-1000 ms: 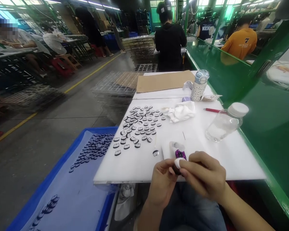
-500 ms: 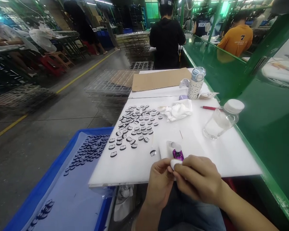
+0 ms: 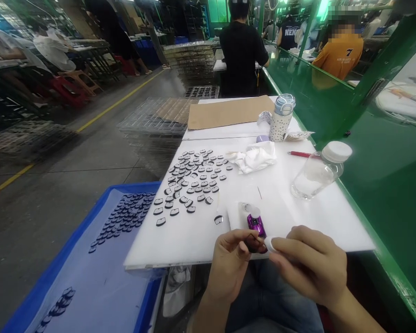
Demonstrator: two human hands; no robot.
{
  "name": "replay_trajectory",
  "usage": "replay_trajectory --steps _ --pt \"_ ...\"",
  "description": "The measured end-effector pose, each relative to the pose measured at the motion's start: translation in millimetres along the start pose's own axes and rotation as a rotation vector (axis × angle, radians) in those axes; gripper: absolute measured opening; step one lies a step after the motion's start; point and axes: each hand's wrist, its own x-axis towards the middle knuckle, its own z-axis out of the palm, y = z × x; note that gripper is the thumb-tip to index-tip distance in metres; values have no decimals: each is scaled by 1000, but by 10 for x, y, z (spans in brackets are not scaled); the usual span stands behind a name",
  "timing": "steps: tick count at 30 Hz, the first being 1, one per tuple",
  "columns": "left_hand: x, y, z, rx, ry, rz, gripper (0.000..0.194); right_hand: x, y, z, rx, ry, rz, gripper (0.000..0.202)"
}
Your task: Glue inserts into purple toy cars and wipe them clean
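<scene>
Close to the table's front edge, my left hand (image 3: 230, 259) pinches a small dark-rimmed curved piece (image 3: 253, 243) between thumb and fingers. My right hand (image 3: 310, 259) is closed on a small white wad, seemingly cloth (image 3: 270, 244), just right of that piece. Whether the two touch I cannot tell. Behind my hands a purple shiny bottle-like thing (image 3: 255, 225) lies on the white table (image 3: 180, 245). One similar dark-rimmed piece (image 3: 218, 219) rests alone left of it, and many more (image 3: 194, 185) are spread over the table's left half.
A blue tray (image 3: 100, 277) with rows of dark pieces stands at lower left. A clear bottle (image 3: 312, 178), red pen (image 3: 300, 154), crumpled white cloth (image 3: 254, 157), dotted cup (image 3: 280, 120) and cardboard (image 3: 229, 113) are on the table. A green belt (image 3: 377, 175) runs along the right.
My right hand has moved right with the white wad, uncovering the dark-rimmed piece in my left hand. A small dark object now shows on the green belt.
</scene>
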Motion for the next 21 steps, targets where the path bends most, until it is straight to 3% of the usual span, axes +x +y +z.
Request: replay_trajectory --steps 6,9,11,15,17,21 --pt "26 -10 35 33 14 18 27 -58 19 90 -26 -44 -108 9" --pt "-12 24 -18 116 -8 83 31 -115 87 -26 11 -58 -10 7" --pt "-70 67 -68 301 -13 187 27 -170 148 -111 77 -29 157 7" --pt "-151 118 -105 1025 81 546 19 -286 242 -118 120 -47 424 9" --pt "-140 94 -89 1272 81 678 22 -327 260 -44 84 -96 462 9" --pt "-83 -2 -65 1408 26 763 18 -360 262 98 2 -139 448 11"
